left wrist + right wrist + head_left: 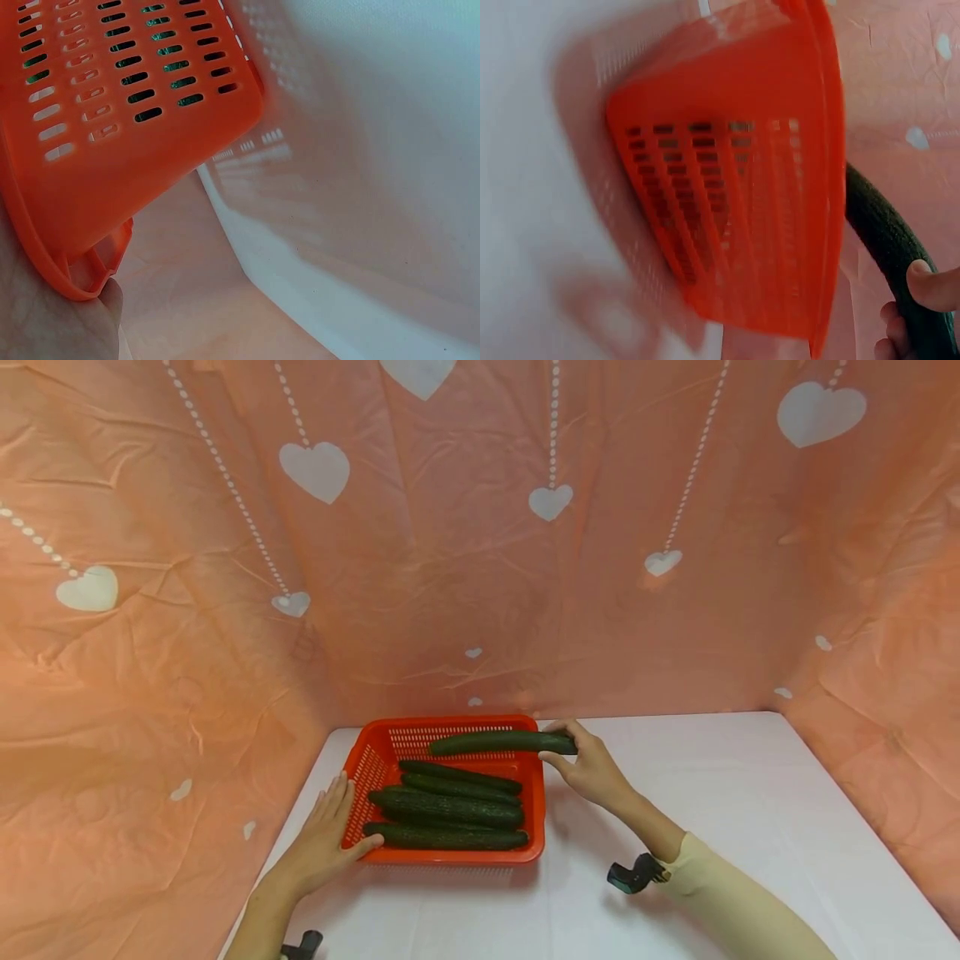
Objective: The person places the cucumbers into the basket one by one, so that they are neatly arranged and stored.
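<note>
right hand (592, 768) has a cucumber (501, 742) by its end, fingers and thumb curled round the tip, and it's holding it level over the far side of the orange basket (457, 857), just above the rim. holding by one end looks like the way to keep the hand outside the basket wall while the length hangs over the inside. the right wrist view shows the thumb (934, 283) pressed on the dark skin, cucumber running up behind the basket's slotted side.

left hand (326, 835) lies flat against the basket's near left corner, fingers straight and spread, gripping nothing, seemingly bracing the basket on the white table (750, 810). the left wrist view shows the palm against the rim there.

inside the basket lie four more cucumbers (446, 810), side by side along its length, stacked toward the near wall.

the held cucumber is long, dark green, slightly curved, with a bumpy, matte skin. behind the basket hangs a peach backdrop (450, 568) with white hearts.
</note>
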`<act>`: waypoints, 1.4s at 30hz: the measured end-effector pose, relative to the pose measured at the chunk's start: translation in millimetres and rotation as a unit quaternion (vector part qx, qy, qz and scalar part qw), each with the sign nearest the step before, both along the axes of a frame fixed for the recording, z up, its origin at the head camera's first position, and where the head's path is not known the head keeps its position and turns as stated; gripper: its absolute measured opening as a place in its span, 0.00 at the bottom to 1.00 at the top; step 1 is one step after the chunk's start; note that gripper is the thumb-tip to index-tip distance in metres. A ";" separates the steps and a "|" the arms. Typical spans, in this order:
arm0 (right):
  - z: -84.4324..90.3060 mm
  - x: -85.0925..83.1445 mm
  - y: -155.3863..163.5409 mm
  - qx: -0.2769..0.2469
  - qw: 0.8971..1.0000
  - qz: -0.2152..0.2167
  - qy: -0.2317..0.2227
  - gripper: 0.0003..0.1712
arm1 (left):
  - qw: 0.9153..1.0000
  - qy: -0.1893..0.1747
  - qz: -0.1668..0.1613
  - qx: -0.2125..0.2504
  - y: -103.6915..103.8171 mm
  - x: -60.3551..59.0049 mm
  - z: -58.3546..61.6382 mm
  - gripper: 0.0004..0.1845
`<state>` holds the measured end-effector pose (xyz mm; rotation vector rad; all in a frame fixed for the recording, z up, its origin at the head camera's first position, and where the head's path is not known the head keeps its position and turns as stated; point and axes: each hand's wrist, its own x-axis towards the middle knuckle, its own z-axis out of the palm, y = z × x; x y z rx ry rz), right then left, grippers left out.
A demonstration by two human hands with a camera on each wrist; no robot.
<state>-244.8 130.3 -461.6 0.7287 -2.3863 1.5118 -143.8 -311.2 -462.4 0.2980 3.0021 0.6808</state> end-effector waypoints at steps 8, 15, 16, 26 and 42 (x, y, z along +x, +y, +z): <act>-4.2 -0.2 -35.4 -0.008 0.999 0.029 -0.024 0.21 | 1.000 -0.001 0.001 -0.001 -1.2 -0.2 -3.0 0.60; -6.2 5.3 -64.4 -0.004 0.999 0.014 -0.043 0.20 | 1.000 -0.002 0.000 0.004 -0.7 0.5 -1.2 0.60; -5.9 6.3 -67.9 -0.005 0.999 0.012 -0.047 0.20 | 1.000 -0.002 0.000 0.005 -0.7 0.3 -1.5 0.60; -10.7 10.0 -92.5 0.036 0.998 0.007 -0.051 0.18 | 1.000 0.000 0.000 0.004 -1.0 0.1 -3.5 0.60; -3.7 7.1 -94.2 0.105 0.991 0.020 -0.079 0.18 | 1.000 0.000 -0.001 0.003 0.1 -0.3 -0.5 0.60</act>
